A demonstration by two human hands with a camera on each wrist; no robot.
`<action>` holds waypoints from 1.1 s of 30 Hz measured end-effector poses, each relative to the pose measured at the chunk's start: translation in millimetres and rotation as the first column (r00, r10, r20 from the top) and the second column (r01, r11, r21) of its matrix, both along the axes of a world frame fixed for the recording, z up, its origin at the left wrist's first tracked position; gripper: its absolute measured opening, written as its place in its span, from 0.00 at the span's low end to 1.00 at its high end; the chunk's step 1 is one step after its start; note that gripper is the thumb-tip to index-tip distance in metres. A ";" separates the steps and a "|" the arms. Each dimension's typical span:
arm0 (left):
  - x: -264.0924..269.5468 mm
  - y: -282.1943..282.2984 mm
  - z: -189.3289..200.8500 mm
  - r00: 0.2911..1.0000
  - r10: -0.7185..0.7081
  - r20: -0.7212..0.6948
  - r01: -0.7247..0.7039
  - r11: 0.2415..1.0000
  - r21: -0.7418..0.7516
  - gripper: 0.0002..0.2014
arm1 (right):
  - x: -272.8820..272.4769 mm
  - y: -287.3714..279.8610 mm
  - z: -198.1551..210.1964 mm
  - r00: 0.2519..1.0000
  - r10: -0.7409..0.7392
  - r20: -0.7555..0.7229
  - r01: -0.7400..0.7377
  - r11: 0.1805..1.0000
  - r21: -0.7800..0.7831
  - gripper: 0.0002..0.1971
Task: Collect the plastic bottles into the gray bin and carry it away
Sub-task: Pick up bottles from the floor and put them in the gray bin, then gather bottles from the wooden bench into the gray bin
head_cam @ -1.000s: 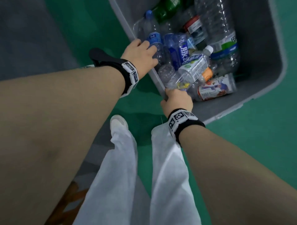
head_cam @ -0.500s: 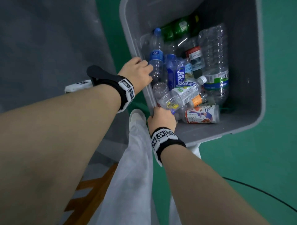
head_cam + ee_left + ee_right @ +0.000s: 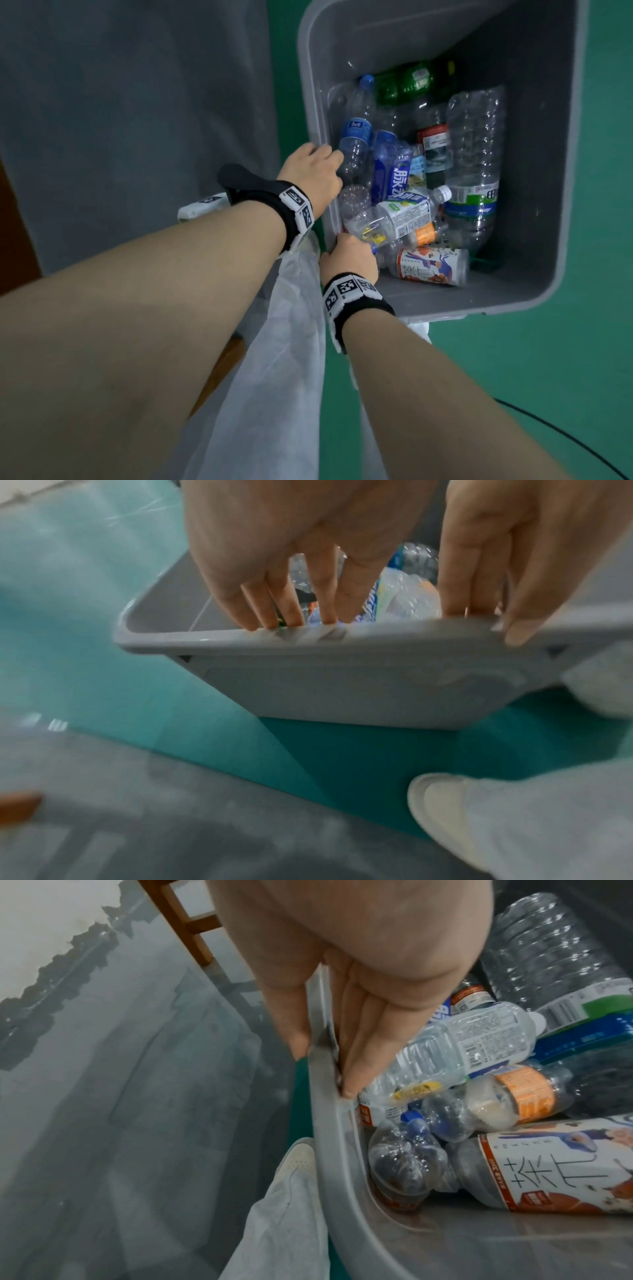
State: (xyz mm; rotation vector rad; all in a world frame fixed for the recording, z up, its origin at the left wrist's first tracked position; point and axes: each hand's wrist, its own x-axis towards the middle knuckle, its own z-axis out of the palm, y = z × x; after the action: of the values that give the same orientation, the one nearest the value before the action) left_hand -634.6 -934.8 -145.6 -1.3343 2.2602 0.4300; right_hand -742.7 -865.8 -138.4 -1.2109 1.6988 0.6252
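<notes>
The gray bin (image 3: 568, 205) hangs off the green floor, tilted, with both hands on its near left rim. Inside lie several plastic bottles (image 3: 428, 178), among them a large clear one with a green label (image 3: 476, 154) and a tea bottle with a white label (image 3: 431, 267). My left hand (image 3: 311, 174) grips the rim further along, its fingers (image 3: 291, 610) hooked inside the bin (image 3: 342, 691). My right hand (image 3: 349, 257) grips the rim near the corner, thumb outside and fingers inside (image 3: 356, 1047). The bottles (image 3: 479, 1042) are piled against that corner of the bin (image 3: 329, 1123).
Gray flooring (image 3: 120, 120) lies to the left and green floor (image 3: 548, 359) to the right and below. A wooden chair leg (image 3: 192, 926) stands behind on the left. A black cable (image 3: 565, 442) crosses the floor at the lower right. My white trousers (image 3: 274, 394) and shoe (image 3: 445, 818) are under the bin.
Both hands have kept their grip on the rim while the bin has swung round and been carried toward the gray flooring. My legs have stepped along beneath it.
</notes>
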 end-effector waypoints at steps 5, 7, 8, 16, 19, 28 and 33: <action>-19.7 20.5 24.8 0.893 0.449 -0.023 -0.438 0.880 0.184 0.15 | -11.0 -9.0 17.6 0.997 -0.044 0.063 0.040 0.997 0.060 0.12; -27.1 33.1 36.8 0.721 0.691 -0.048 -0.651 0.700 0.293 0.15 | -17.5 -10.4 27.6 0.995 0.000 0.099 -0.004 0.999 0.040 0.12; -31.3 41.0 44.4 0.606 0.793 -0.061 -0.734 0.587 0.341 0.15 | -22.6 -10.7 34.3 0.992 0.025 0.124 -0.030 0.999 0.035 0.12; -60.2 113.6 102.4 0.018 0.992 -0.128 -0.892 0.074 0.446 0.13 | -48.4 -3.2 95.0 0.979 0.007 0.205 -0.005 1.000 -0.013 0.10; -60.9 142.3 131.3 -0.186 0.970 -0.158 -0.880 -0.093 0.465 0.13 | -43.4 7.5 125.3 0.976 0.090 0.199 -0.084 0.996 -0.040 0.11; -13.8 260.2 236.8 -0.507 0.840 -0.196 -0.807 -0.382 0.451 0.14 | 43.5 104.2 222.2 0.843 0.437 0.313 -0.429 0.898 -0.098 0.12; 9.8 324.0 270.6 -0.655 0.733 -0.181 -0.727 -0.548 0.414 0.15 | 85.3 156.1 267.0 0.713 0.589 0.381 -0.583 0.800 -0.145 0.14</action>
State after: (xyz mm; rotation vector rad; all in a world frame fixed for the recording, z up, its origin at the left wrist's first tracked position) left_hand -624.8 -610.8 124.9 -3.2912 -0.1176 1.4547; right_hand -657.4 -709.7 128.6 -1.7768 0.9455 0.6671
